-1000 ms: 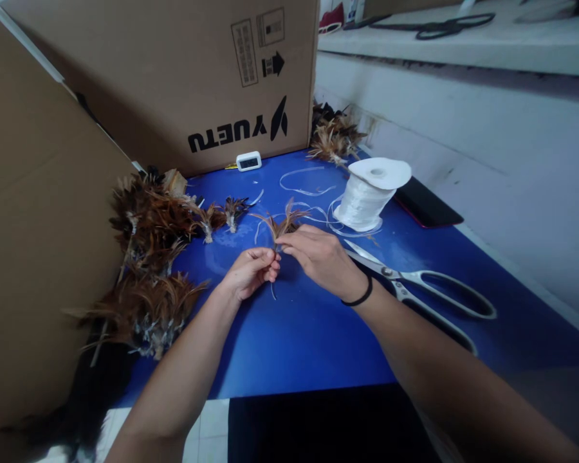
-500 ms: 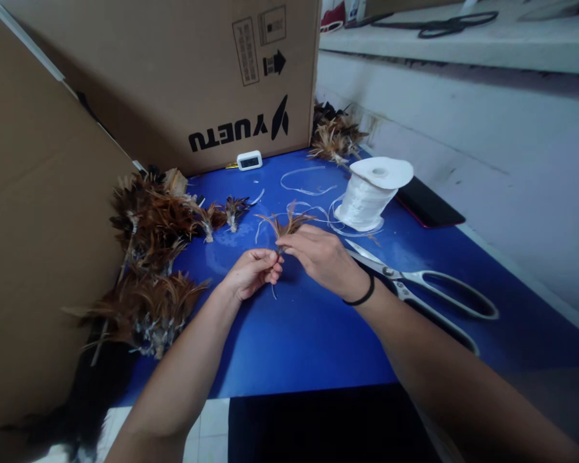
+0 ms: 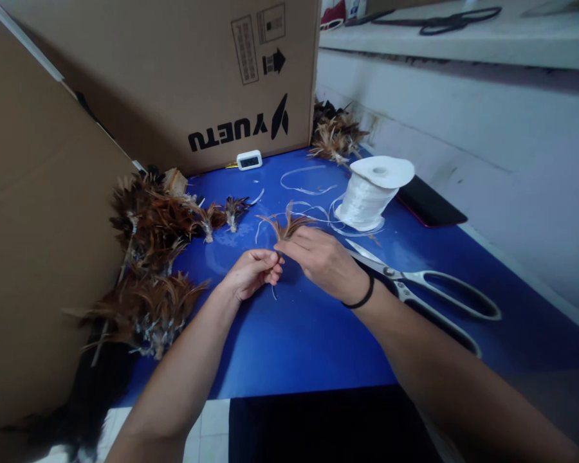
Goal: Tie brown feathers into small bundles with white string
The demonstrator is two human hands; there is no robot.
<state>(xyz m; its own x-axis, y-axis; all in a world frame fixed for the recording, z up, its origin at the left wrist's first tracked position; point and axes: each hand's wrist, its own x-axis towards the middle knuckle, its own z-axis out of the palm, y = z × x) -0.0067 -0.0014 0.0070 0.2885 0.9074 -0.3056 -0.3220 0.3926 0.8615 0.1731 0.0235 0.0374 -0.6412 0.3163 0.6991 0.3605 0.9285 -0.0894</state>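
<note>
A small bunch of brown feathers (image 3: 287,225) fans upward between my hands over the blue table. My left hand (image 3: 255,271) is closed in a pinch on the bunch's lower end, and a thin strand hangs below its fingers. My right hand (image 3: 321,260), with a black band at the wrist, pinches at the bunch just above the left fingertips. Whether it also grips the ribbon is hidden by the fingers. Loose white ribbon (image 3: 313,209) curls behind the hands, close to a white ribbon spool (image 3: 367,196) standing upright.
Large scissors (image 3: 415,280) lie partly open beside my right forearm. Piles of tied feather bunches (image 3: 159,225) line the left side; more feathers (image 3: 335,135) sit at the back. A cardboard box (image 3: 174,77), a small digital timer (image 3: 249,160) and a dark phone (image 3: 431,202) surround the workspace.
My right hand has shifted very slightly at the feather bunch. My left hand keeps its pinch in the same place.
</note>
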